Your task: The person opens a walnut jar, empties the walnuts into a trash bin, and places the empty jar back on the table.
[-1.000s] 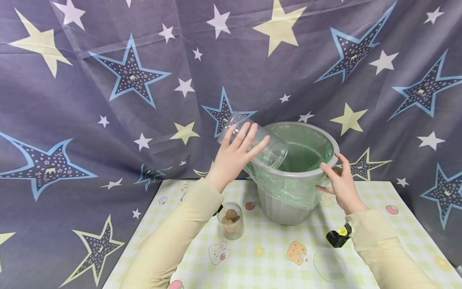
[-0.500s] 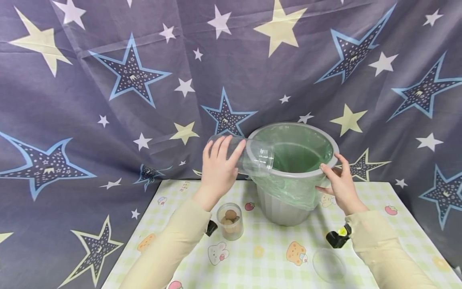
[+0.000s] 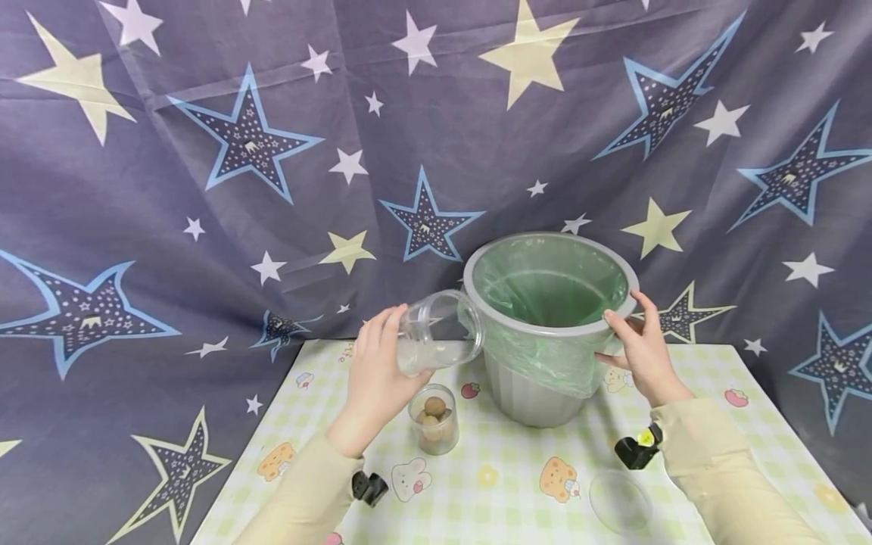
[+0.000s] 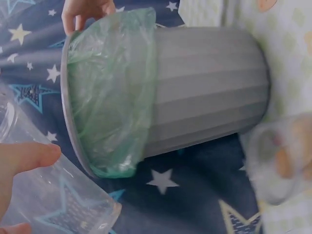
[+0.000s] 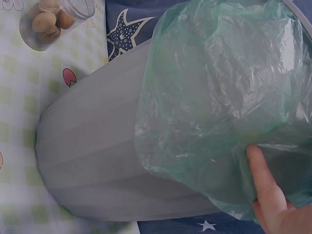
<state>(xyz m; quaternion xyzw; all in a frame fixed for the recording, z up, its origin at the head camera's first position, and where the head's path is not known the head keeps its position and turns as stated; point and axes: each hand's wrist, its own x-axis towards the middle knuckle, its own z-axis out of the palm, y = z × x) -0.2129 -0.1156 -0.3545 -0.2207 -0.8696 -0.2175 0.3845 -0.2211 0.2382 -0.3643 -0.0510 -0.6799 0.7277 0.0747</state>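
My left hand (image 3: 373,371) grips an empty clear plastic jar (image 3: 439,331), tilted with its mouth toward the bin; the jar (image 4: 46,195) also fills the lower left of the left wrist view. It hangs just left of a grey waste bin (image 3: 531,390) lined with a green bag (image 3: 545,291). My right hand (image 3: 636,348) holds the bin's right rim, its thumb (image 5: 265,183) pressing the green bag (image 5: 219,97) against the wall. A second clear jar (image 3: 434,418) with several brown round things stands on the table below the held jar.
A clear round lid (image 3: 621,501) lies on the checked tablecloth (image 3: 504,484) near my right forearm. A star-patterned dark cloth (image 3: 204,151) hangs behind the table. Black wrist cameras (image 3: 639,446) sit on both sleeves.
My left hand has drawn the jar back from over the bin's mouth, down and to the left. The right hand has stayed on the rim.
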